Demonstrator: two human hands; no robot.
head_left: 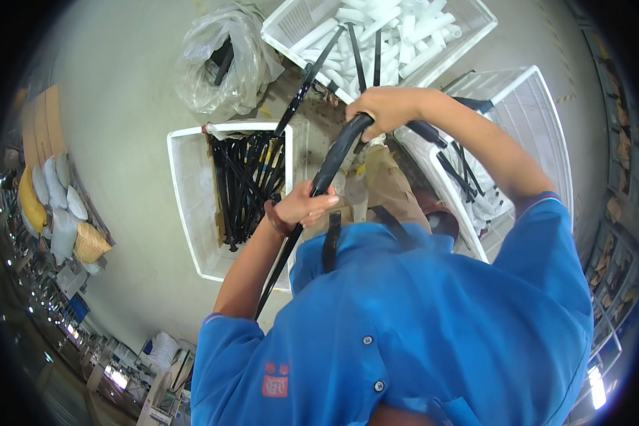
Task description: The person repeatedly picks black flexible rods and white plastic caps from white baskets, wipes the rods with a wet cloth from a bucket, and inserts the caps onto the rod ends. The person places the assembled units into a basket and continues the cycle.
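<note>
Between my two hands is a long black rod with a thick black sleeve around its upper part. My left hand is closed around it near the sleeve's lower end, and the thin shaft runs down past my left forearm. Higher up and to the right, my right hand wraps the sleeve's upper end, its fingers partly hidden. The sleeve bends slightly between the hands. Left of my left hand, many similar black rods lie in a white crate.
White tubes fill a crate at the far side, several black rods leaning on it. Another white crate at right holds black and white parts. A clear plastic bag with black pieces stands far left. Filled sacks lie farther left.
</note>
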